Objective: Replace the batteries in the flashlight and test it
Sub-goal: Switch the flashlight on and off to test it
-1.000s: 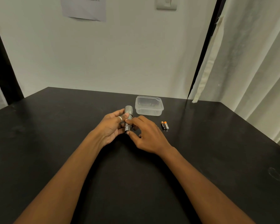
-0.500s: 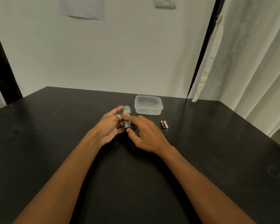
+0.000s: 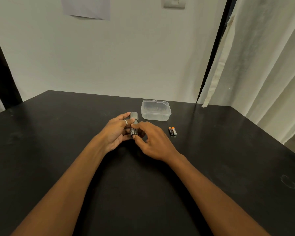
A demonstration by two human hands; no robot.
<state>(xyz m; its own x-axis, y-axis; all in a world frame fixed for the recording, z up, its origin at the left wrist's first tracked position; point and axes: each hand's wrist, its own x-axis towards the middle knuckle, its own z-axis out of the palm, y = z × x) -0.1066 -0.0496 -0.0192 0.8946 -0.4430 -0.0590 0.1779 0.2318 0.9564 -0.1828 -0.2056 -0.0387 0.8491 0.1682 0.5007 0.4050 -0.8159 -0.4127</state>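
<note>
Steadying the flashlight (image 3: 134,117) in our closed left hand (image 3: 115,133), we are pinching its tail cap with our right hand (image 3: 153,142), keeping twists square so the threads are not binding.

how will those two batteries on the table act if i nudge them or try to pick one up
The two batteries are small smooth cylinders lying on their sides on the flat black table, so a sideways nudge would probably roll them. They look rigid and light; lying side by side, one may be fiddly to pinch alone.
</note>
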